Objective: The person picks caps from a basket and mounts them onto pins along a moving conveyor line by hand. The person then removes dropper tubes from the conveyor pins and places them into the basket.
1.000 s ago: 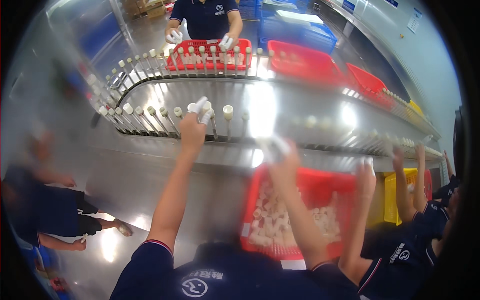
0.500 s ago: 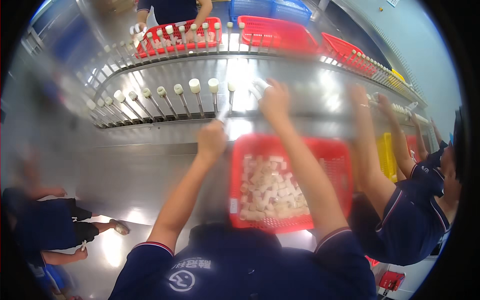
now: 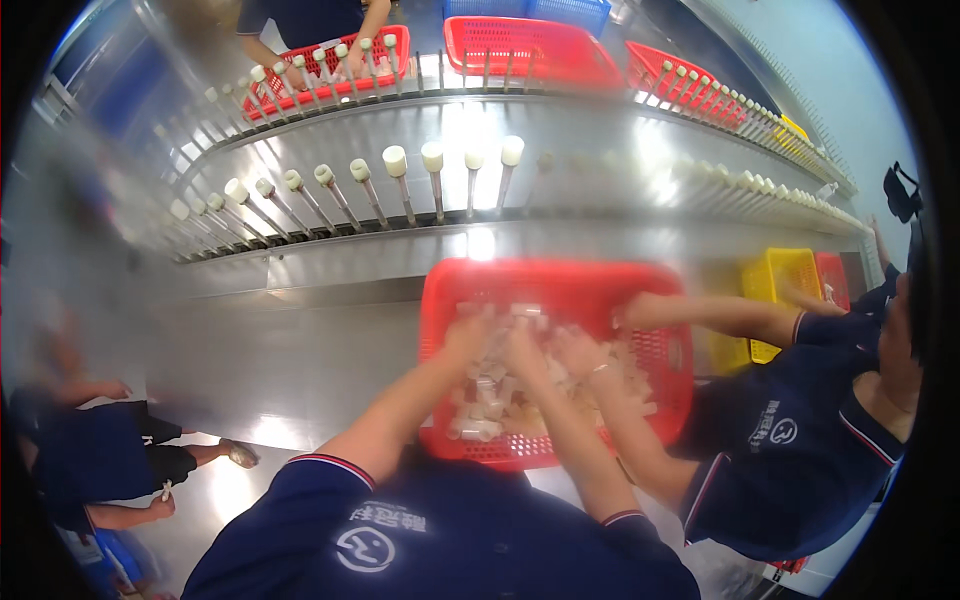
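A red plastic basket stands in front of me with many short, whitish cylindrical pieces lying loose in it. Both my hands are down inside it. My left hand is among the pieces near the basket's left side. Just to its right, my right hand reaches into the same heap. Motion smears the fingers of both, so whether they grip any piece cannot be made out. Beyond the basket, a row of upright metal rods carries similar whitish pieces, such as the cap, on their tips.
A co-worker at my right has both hands in my basket. Across the steel counter, another person works over a red basket behind a second row of rods. A yellow basket stands at the right. Another person is at left.
My hands have come back from the rods down into the red basket. The co-worker's hands at right have also moved from the rods into it. Another rod now shows a whitish piece on top.
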### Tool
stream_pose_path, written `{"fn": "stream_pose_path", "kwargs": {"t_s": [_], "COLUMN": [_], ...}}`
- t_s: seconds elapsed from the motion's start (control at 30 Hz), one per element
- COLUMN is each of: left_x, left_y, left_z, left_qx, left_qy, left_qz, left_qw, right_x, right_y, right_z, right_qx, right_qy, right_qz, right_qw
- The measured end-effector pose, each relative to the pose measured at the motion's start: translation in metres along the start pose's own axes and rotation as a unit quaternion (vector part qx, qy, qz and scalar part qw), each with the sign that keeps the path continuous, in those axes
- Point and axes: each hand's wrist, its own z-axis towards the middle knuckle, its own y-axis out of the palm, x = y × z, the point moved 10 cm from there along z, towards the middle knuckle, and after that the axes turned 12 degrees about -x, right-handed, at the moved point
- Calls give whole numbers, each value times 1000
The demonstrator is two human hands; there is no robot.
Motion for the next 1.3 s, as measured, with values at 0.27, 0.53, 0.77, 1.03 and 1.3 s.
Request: {"fn": "stream_pose_path", "kwargs": {"t_s": [0.27,0.53,0.77,1.03,1.3], "left_x": [25,-76,-99,-8,64], "left_y": [-44,-128,-207,-293,-247], "left_z": [4,-81,-88,-25,57], "left_qx": [82,278,450,585,502], "left_qy": [43,62,33,-67,-83], "left_qz": [-137,-604,-479,-85,-106], "left_qw": [986,745,753,804,854], "right_x": [46,22,-29,-100,-21], "right_y": [-1,-110,-234,-360,-390], "right_z": [4,-36,-35,2,14], "right_qx": [1,108,208,305,357], "right_qy": [127,-71,-159,-216,-167], "right_qz": [-43,241,385,83,-116], "right_qw": [991,962,885,924,912]}}
